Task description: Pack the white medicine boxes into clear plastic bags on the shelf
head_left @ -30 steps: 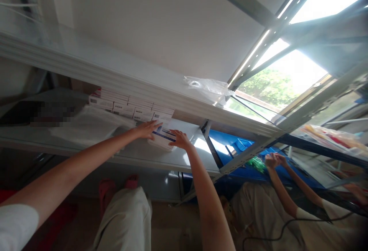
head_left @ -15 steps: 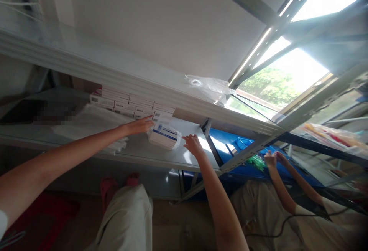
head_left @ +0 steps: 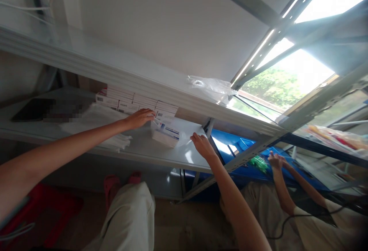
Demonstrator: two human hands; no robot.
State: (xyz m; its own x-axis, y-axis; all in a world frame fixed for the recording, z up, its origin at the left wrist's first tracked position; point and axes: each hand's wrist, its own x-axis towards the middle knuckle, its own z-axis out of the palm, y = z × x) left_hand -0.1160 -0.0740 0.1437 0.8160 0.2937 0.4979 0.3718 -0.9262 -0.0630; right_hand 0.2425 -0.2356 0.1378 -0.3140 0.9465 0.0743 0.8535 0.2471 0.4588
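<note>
A white box with a blue stripe (head_left: 166, 136) sits on the grey shelf board (head_left: 143, 152) inside a clear plastic bag (head_left: 183, 139). At the box's upper left, my left hand (head_left: 140, 118) has its fingers closed on the bag's edge, pulled up a little. My right hand (head_left: 202, 145) pinches at the bag's other end, to the right of the box. Thin film there is hard to make out against the bright board. Behind the box stands a stack of white cartons (head_left: 126, 103). Flat plastic bags (head_left: 100, 126) lie under my left forearm.
A dark flat object (head_left: 33, 109) lies at the shelf's left end. Overhead runs an upper shelf edge (head_left: 138, 80) with a crumpled clear bag (head_left: 211, 85). A metal upright (head_left: 244, 153) stands to the right, beyond it another person's hands (head_left: 276, 159) over a blue surface.
My left hand has lifted the bag's left edge slightly above the box. My right hand has moved a little right, away from the box. The view has shifted slightly.
</note>
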